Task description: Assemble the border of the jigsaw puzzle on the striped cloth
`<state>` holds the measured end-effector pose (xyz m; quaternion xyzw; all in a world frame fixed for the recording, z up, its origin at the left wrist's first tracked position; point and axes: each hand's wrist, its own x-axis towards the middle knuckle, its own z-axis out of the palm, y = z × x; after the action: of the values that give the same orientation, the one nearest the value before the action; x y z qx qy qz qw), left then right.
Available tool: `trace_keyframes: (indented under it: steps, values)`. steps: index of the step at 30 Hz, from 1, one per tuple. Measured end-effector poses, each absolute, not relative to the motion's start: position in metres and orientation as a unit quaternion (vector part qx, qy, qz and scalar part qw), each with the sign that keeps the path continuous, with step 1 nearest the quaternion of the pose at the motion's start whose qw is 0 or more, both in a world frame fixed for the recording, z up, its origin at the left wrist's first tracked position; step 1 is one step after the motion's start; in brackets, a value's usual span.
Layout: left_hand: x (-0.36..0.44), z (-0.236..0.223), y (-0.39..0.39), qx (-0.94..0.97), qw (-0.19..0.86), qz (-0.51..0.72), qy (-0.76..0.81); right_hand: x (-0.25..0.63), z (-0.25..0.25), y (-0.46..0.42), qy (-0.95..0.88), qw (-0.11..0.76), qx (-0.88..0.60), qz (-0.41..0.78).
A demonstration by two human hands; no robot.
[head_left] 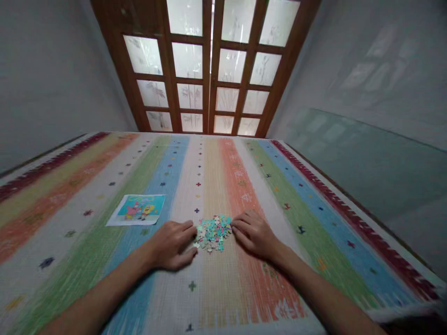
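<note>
Pieces (213,231) on cloth (218,288); picture (141,208) left

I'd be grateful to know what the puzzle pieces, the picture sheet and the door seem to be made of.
Puzzle pieces: probably printed cardboard, judging by the pale ones among the colored.
Sheet: likely paper, thin and flat with a white margin.
Door: apparently brown-stained wood, with frosted-looking panes that could be glass or plastic.

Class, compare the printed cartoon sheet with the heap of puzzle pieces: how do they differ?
The printed sheet is one flat piece, while the puzzle heap is many small pieces. The sheet shows a whole cartoon scene; the heap shows only jumbled colours. The sheet lies apart from the hands, whereas the heap sits between the left hand and right hand. Both show turquoise and rest on the striped cloth.
</note>
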<state>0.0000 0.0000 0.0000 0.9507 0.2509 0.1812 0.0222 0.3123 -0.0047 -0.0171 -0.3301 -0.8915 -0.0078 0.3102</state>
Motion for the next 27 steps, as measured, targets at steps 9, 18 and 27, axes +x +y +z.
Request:
trace_keyframes:
  steps: [9, 18, 27]
  values:
    - [0.0018, 0.0013, 0.0003, 0.951, 0.047, 0.176, 0.25, 0.3104, -0.0131, -0.0048, -0.896, 0.31, -0.318, 0.002]
    - [0.001, 0.0011, 0.0001, 0.952, 0.03, 0.177, 0.249, 0.3114, -0.0141, -0.0049, -0.898, 0.314, -0.31, 0.015]
    - [-0.0008, -0.0041, 0.0039, 0.95, -0.009, 0.182, 0.253, 0.311, -0.0143, -0.0058, -0.899, 0.313, -0.306, 0.008]
